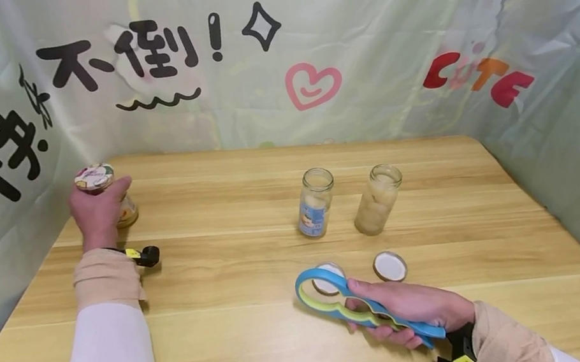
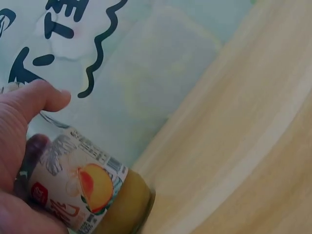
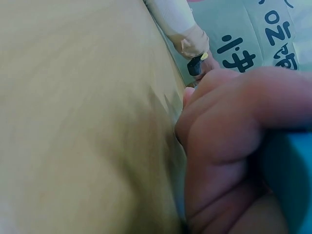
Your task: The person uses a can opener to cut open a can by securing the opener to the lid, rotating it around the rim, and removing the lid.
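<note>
At the table's far left, my left hand [image 1: 96,216] grips a lidded glass jar [image 2: 92,190]. A peach is printed on its label, and its patterned lid [image 1: 94,177] shows above the hand. Thumb and fingers curl round the jar's upper part; the palm hides some of the label. My right hand [image 1: 419,305], low over the front of the table, holds a blue and yellow-green jar opener [image 1: 342,311] by its handles. The opener's rounded end points left and overlaps one loose lid [image 1: 323,287] in the head view.
Mid-table stand two lidless glass jars, one with a blue label [image 1: 313,218] and one showing pale contents [image 1: 374,208]. A second loose lid [image 1: 390,266] lies white side up in front of them. Printed cloth [image 1: 229,101] hangs along the table's back and sides.
</note>
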### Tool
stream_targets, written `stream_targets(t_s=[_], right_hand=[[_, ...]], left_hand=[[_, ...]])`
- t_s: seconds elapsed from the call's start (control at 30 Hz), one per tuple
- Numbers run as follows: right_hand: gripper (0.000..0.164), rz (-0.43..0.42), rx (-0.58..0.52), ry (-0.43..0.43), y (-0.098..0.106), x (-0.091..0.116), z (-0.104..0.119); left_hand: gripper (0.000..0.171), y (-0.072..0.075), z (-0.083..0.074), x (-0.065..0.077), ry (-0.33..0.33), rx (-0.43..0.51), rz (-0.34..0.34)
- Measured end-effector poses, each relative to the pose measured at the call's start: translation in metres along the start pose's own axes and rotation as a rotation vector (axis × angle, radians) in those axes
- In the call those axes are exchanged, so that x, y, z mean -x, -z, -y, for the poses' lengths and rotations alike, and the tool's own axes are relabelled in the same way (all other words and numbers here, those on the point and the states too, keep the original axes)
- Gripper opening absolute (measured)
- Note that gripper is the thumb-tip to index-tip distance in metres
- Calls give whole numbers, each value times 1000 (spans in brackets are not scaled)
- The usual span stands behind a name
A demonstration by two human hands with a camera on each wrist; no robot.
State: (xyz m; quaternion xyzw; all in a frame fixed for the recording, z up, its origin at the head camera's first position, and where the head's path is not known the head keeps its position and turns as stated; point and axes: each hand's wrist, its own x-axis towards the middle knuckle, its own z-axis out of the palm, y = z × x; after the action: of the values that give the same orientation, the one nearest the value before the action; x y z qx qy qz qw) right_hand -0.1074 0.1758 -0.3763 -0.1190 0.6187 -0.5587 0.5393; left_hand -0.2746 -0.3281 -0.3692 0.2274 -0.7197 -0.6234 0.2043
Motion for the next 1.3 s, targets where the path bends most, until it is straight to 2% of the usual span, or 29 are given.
stream_targets(t_s=[0.17,0.3,0.53,0.77,1.0,1.3], right_hand=[[71,10,-5,2,1,0,0],[70,20,-9,10,2,0,-1],[70,34,-14,13,2,-1,-1],[71,12,-6,9,3,-1,1],[70,24,-19,33,3,-1,0],[70,13,-12,30,3,-2,1]], left_hand=[[84,1,3,0,-45,-51,31],[83,0,4,0,-67,-74,83],[95,-6,2,0,-42,-131,176],[97,-13,1,2,-65,-136,210],[97,-24,-3,4,-65,-199,235],[98,-38,-9,13,-52,-189,317]])
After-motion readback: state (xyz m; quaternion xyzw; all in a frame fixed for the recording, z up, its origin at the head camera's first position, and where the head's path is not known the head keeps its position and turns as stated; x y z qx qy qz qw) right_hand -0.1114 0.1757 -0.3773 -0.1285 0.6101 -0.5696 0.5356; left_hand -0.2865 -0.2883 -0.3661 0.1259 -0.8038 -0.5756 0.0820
